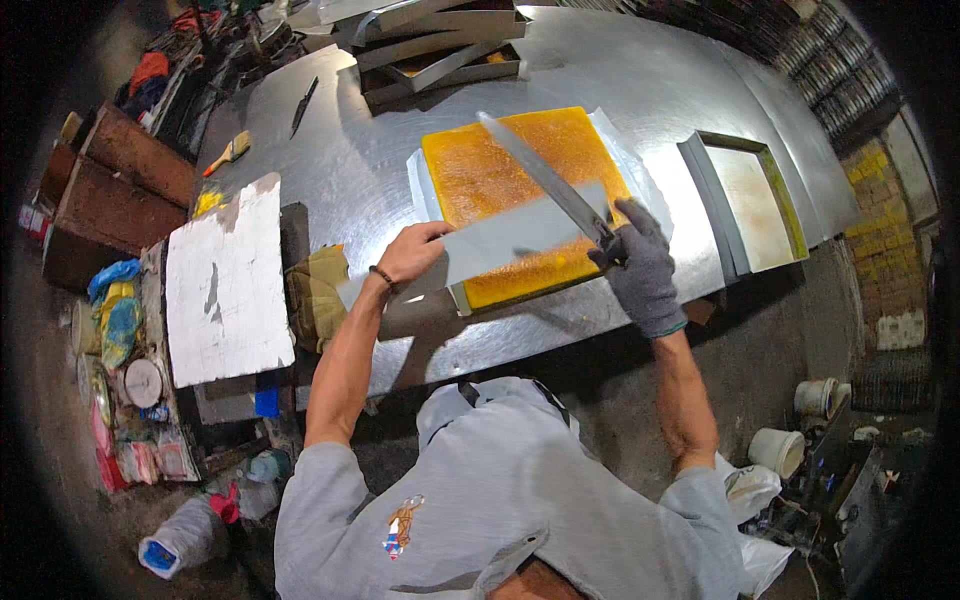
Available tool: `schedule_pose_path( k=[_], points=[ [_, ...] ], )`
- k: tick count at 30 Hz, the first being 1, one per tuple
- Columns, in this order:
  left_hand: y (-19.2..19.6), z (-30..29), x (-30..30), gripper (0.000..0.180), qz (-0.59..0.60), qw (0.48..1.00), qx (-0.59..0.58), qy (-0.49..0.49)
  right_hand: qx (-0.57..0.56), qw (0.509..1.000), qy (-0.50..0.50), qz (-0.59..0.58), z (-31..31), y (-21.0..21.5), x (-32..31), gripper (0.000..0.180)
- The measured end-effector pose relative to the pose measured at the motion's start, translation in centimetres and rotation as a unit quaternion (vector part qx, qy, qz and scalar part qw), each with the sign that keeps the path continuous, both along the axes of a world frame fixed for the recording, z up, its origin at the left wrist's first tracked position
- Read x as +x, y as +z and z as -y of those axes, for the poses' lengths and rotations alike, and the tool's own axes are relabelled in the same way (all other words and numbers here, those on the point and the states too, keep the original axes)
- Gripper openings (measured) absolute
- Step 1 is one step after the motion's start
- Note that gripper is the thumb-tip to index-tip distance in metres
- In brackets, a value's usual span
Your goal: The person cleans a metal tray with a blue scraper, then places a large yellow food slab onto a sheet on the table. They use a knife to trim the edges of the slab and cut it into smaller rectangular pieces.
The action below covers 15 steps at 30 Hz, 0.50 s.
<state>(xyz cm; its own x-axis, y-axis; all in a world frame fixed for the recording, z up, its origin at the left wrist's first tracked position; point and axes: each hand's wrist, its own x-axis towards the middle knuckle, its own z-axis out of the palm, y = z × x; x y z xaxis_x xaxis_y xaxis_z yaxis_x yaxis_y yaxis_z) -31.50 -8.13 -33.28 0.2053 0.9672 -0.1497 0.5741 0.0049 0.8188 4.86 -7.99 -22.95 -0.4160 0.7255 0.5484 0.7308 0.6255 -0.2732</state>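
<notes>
A large rectangular slab of cake (480, 165) with a glossy golden-brown top and yellow sides lies on white paper (655, 205) on the metal table. Across its near part runs a long, flat grey metal strip (525, 235). My left hand (410, 253), bare, is closed on the strip's left part beside the cake. In a dark grey glove, my right hand (642, 272) grips a long knife (550, 180) by its handle at the cake's right edge. The blade slants up and left above the cake; whether it touches is unclear.
Metal frames (440, 50) are stacked at the back. A rectangular frame (765, 205) stands at right. On the left lie a brush (228, 153), a small dark knife (304, 107) and a white board (230, 285). The metal table's (480, 355) near edge runs before me.
</notes>
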Motion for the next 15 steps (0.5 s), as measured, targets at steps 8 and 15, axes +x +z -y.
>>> schedule_pose_path(
  k=[8,15],
  points=[
    [5.1,-2.3,3.3,0.035,-0.287,0.92,0.067,-0.26,-0.536,0.833,-0.081,-0.114,7.0,-5.2,2.6,0.035],
    [2.9,-1.3,1.9,0.07,-0.153,0.914,0.315,0.204,-0.535,0.694,-0.148,-0.458,14.5,-11.5,-2.1,0.031]
  ],
)
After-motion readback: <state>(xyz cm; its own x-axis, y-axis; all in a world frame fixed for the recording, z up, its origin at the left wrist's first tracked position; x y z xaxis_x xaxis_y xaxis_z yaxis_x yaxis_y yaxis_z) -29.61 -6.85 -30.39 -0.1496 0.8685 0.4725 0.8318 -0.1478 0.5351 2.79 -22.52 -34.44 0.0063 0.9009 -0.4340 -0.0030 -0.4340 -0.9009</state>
